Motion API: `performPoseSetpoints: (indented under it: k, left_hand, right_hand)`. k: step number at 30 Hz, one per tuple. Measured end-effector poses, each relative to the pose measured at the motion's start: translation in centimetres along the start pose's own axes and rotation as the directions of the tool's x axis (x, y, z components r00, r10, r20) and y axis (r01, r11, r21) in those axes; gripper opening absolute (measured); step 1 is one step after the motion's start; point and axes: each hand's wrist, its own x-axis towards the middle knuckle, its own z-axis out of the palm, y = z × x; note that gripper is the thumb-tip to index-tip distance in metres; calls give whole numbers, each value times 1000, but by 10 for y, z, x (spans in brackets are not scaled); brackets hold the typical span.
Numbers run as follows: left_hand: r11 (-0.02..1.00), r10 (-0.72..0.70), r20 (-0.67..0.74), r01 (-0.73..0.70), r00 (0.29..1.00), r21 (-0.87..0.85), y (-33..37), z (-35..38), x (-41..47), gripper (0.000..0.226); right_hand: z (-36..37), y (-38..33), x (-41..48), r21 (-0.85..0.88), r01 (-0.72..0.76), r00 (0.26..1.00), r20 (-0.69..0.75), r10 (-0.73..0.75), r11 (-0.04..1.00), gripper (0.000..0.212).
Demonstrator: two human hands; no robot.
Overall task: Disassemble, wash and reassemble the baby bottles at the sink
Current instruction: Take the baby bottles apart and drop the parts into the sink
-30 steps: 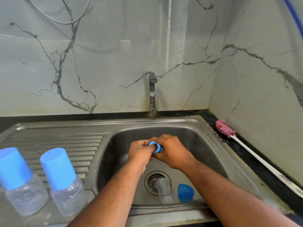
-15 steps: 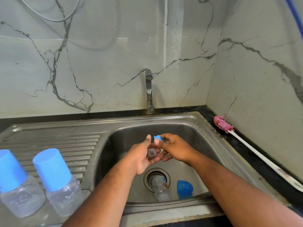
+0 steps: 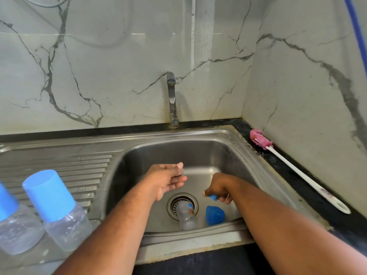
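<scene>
Over the steel sink (image 3: 234, 135), my left hand (image 3: 168, 180) is raised with its fingers curled round a small clear teat that barely shows. My right hand (image 3: 219, 188) is lower, near the basin floor, pinching the blue screw ring (image 3: 213, 197). An open clear bottle body (image 3: 186, 216) lies on its side across the drain (image 3: 174, 199). A blue dome cap (image 3: 215, 215) lies right of it, just below my right hand. Two assembled bottles with blue caps (image 3: 57, 210) (image 3: 12, 225) stand on the drainboard at the left.
The tap (image 3: 172, 100) rises at the back of the basin, with no water running. A bottle brush (image 3: 260, 140) with a pink head and long white handle lies on the dark counter by the right wall. The ribbed drainboard (image 3: 59, 161) stretches left.
My hands have pulled the ring and teat apart. The right hand has dropped to the basin floor with the blue ring, while the left hand keeps the teat up.
</scene>
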Motion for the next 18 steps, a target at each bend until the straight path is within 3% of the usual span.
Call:
performPoseSetpoints:
  k: [5, 7, 10, 13, 18]
  left_hand:
    - [995, 70, -22, -72, 997, -73, 0, 0, 0, 6]
    - [990, 90, -38, -93, 995, -105, 1, 0, 0, 12]
    - [986, 119, -42, -123, 992, -113, 2, 1, 0, 12]
    - [985, 167, -44, -169, 985, -43, 0, 0, 2, 13]
    - [976, 195, -62, -187, 979, 111, 0, 1, 1, 7]
  right_hand:
    - [-7, -5, -11, -45, 32, 982, -185, -40, 998, 29]
    - [-12, -9, -11, 139, 149, 956, -274, -106, 979, 34]
    - [-19, -21, -14, 487, 423, 890, -380, -250, 765, 28]
    - [-19, -34, -23, 595, 557, 830, -379, -409, 580, 26]
    - [-12, -41, -28, 550, 621, 780, -365, -508, 559, 14]
